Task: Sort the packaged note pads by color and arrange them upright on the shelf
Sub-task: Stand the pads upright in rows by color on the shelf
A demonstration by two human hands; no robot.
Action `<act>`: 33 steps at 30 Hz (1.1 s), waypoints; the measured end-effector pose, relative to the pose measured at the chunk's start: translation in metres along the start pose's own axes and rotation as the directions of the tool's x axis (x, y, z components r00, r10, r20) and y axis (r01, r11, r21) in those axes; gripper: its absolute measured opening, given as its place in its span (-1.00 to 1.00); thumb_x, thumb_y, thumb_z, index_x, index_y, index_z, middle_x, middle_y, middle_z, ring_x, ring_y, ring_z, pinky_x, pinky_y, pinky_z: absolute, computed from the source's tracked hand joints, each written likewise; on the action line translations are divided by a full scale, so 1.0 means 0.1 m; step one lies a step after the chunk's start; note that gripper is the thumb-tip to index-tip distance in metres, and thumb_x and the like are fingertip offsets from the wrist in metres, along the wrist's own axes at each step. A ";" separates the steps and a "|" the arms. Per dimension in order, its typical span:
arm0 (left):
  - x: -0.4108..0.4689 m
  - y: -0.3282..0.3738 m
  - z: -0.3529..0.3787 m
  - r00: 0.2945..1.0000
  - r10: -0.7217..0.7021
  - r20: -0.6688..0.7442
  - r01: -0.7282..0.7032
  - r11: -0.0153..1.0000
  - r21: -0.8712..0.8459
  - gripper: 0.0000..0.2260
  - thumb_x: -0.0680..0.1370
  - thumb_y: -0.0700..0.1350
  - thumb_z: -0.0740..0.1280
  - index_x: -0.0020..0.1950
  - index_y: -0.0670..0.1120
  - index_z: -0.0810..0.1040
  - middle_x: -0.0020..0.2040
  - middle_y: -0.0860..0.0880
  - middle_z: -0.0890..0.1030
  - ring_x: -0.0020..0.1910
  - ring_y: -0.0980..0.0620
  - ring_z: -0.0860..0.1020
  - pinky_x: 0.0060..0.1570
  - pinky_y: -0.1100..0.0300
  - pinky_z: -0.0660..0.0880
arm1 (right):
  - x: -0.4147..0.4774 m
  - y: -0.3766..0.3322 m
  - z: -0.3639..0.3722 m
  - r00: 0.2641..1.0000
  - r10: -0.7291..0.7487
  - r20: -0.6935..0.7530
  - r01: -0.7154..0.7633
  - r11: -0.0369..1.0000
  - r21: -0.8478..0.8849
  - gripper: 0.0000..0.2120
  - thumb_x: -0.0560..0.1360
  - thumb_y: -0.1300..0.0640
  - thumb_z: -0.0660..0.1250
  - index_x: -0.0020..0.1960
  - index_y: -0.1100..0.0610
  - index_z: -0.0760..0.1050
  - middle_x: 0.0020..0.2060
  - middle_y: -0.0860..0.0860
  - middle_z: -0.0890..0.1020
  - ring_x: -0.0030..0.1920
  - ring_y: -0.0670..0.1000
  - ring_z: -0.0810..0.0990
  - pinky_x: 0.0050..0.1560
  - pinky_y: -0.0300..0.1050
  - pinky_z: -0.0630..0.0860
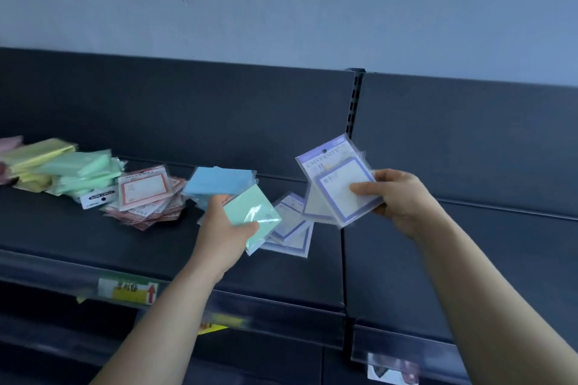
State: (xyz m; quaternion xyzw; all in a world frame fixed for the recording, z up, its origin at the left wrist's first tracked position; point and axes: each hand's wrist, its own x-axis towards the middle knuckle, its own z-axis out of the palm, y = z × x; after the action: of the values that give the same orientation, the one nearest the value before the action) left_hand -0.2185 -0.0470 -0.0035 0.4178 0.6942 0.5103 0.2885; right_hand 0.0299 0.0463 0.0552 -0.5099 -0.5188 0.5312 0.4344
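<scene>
My left hand [223,228] grips a mint-green packaged note pad [251,209] just above the dark shelf [93,234]. My right hand [397,200] pinches a few purple-bordered packaged pads [339,178], fanned and lifted off the shelf. More purple-bordered pads [292,231] lie flat under and between my hands. A blue pad [219,181] lies behind my left hand. Red-bordered pads [147,194] lie in a loose heap to the left. Green pads [84,172] and yellow pads [37,156] are piled at the far left.
The shelf's dark back panel [219,116] rises behind the pads, with a slotted upright post [353,103] dividing it. The right shelf section [469,259] is bare. A price-label strip [131,291] runs along the front edge. Pinkish pads [9,144] sit at the left border.
</scene>
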 end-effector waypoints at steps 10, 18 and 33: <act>-0.17 -0.03 -0.11 0.990 0.041 -0.132 -0.040 0.999 0.012 -0.50 0.44 -0.21 0.47 0.20 -0.02 0.22 0.13 -0.01 0.52 -0.03 0.07 0.53 -0.36 0.31 0.42 | 0.17 0.58 0.59 0.992 0.122 -0.042 -0.128 0.978 -0.165 -0.79 0.37 0.28 0.47 -0.14 0.24 0.44 -0.23 0.16 0.54 -0.32 0.09 0.57 -0.38 -0.07 0.61; -0.27 -0.11 -0.31 0.978 0.002 -0.210 -0.011 0.999 -0.041 -0.80 0.54 -0.13 0.39 0.13 -0.09 0.47 0.00 0.03 0.65 -0.11 0.09 0.63 -0.27 0.18 0.55 | 0.14 0.53 0.77 0.984 -0.170 0.048 0.154 0.689 -0.708 -0.59 0.44 -0.05 0.35 0.21 0.12 0.46 0.13 0.05 0.49 0.18 0.09 0.40 -0.01 -0.12 0.37; -0.04 -0.05 -1.32 0.995 0.016 -0.093 -0.039 0.969 -0.242 -0.65 0.57 -0.33 0.21 0.17 0.08 0.52 0.07 -0.04 0.62 -0.06 0.01 0.67 -0.15 0.13 0.63 | -0.28 0.02 2.24 0.804 -0.356 0.476 0.547 0.755 -0.360 -0.65 0.54 0.05 0.32 0.31 0.05 0.47 0.01 -0.12 0.58 0.01 -0.14 0.52 -0.03 -0.40 0.45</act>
State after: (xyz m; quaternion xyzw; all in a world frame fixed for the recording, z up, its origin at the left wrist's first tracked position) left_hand -0.3268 -0.1131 0.0325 0.3651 0.6328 0.6140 0.2987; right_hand -0.1893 -0.0062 0.0428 -0.3452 -0.8169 0.3495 0.3023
